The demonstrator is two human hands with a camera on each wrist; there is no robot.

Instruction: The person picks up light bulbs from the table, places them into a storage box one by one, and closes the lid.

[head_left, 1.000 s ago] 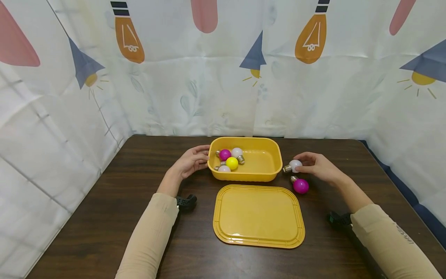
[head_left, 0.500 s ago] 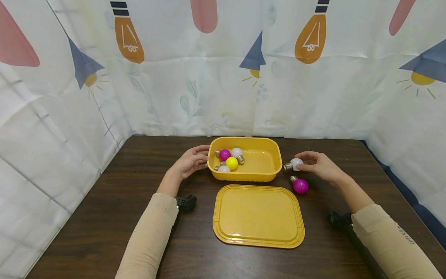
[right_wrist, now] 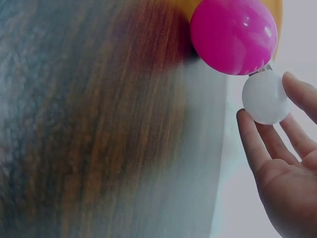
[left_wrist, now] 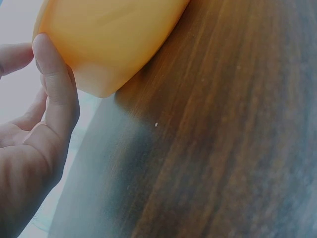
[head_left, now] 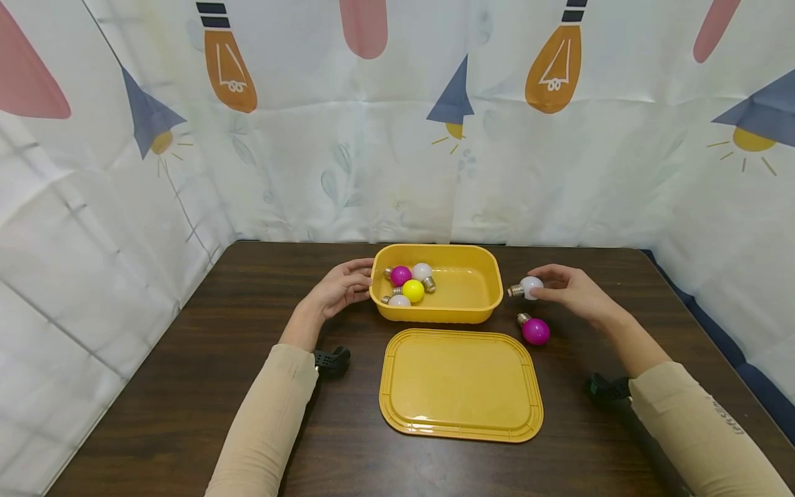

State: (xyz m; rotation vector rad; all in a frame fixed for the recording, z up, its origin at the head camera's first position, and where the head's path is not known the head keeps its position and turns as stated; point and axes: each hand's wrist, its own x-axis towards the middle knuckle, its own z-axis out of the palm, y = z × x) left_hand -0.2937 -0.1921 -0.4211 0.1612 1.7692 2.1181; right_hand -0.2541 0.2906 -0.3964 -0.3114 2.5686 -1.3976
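The white bulb (head_left: 532, 287), pinched in the right hand (head_left: 573, 293), has shifted slightly away from the yellow box (head_left: 435, 315) leftward of that hand; the left hand (head_left: 339, 287), fingers relaxed, touches the box.

Right hand (head_left: 575, 293) pinches white bulb (head_left: 528, 286) — beside tub (head_left: 464, 284).

There are 6 bulbs (head_left: 413, 290), 1 bin (head_left: 435, 315) and 1 lid (head_left: 462, 384).
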